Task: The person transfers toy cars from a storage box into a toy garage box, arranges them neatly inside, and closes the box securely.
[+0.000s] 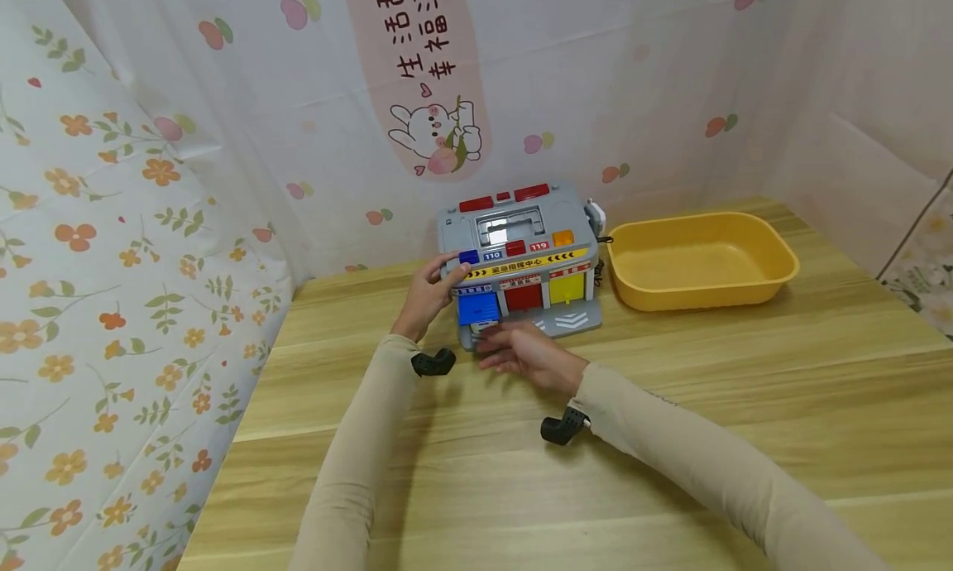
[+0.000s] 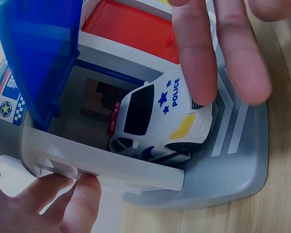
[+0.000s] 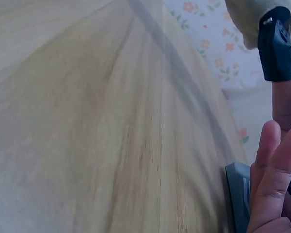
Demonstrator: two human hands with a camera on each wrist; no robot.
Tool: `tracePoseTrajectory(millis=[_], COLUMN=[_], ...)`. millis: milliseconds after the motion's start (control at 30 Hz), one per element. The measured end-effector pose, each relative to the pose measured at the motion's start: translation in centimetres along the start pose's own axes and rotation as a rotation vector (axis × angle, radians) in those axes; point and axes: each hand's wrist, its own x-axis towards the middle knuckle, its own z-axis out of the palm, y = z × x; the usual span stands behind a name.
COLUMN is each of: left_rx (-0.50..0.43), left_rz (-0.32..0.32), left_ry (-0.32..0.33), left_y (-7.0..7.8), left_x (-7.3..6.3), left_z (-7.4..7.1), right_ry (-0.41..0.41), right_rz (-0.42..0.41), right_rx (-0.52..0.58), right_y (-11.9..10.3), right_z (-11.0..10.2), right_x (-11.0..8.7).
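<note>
A grey toy emergency station [image 1: 573, 211] stands on the table, its blue garage door [image 2: 39, 53] swung up. In that bay sits a white toy police car [image 2: 177, 126], nose outward over the grey ramp [image 2: 247, 160]. My left hand [image 1: 430, 296] grips the station's left corner, thumb on the roof edge and fingertips against the side wall. In front of the bay, my right hand [image 1: 538, 354] has its fingers extended at the car's front, and they cover part of the hood in the left wrist view. The red door [image 1: 524, 298] and yellow door [image 1: 567, 288] are down.
A yellow plastic basin [image 1: 703, 299] stands just right of the station. A white piece [image 1: 597, 215] with a dark cord hangs at the station's right side. Behind the wooden table [image 1: 476, 488] is a patterned cloth [image 1: 328, 124]. Each wrist carries a black mount [image 1: 434, 362].
</note>
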Motion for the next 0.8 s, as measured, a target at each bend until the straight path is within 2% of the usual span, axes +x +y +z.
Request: tracePoseTrajectory(millis=[167,267,433,600,800], left_rx=[0.000,0.002,0.001,0.008,-0.008], left_rz=[-0.003,-0.003,-0.006,0.005,0.011], left_ry=[0.004,0.000,0.002,-0.006,-0.007], left_y=[-0.1,-0.2,-0.2,-0.2,-0.2], left_x=[-0.1,0.0,0.0,0.2,0.2], left_z=[0.0,0.0,-0.1,-0.1,-0.1], right_ry=[0.006,-0.002,-0.031,-0.049,-0.055], right_rz=[0.017,0.006,-0.047,-0.081,-0.183], right_rx=[-0.151,-0.324,-0.657,-0.880,-1.135], right_y=[0.0,-0.2,-1.1,-1.8,-2.2], right_z=[0.0,-0.3,-0.9,-1.1,-1.1], right_x=[-0.1,0.0,-0.1,-0.3,-0.3])
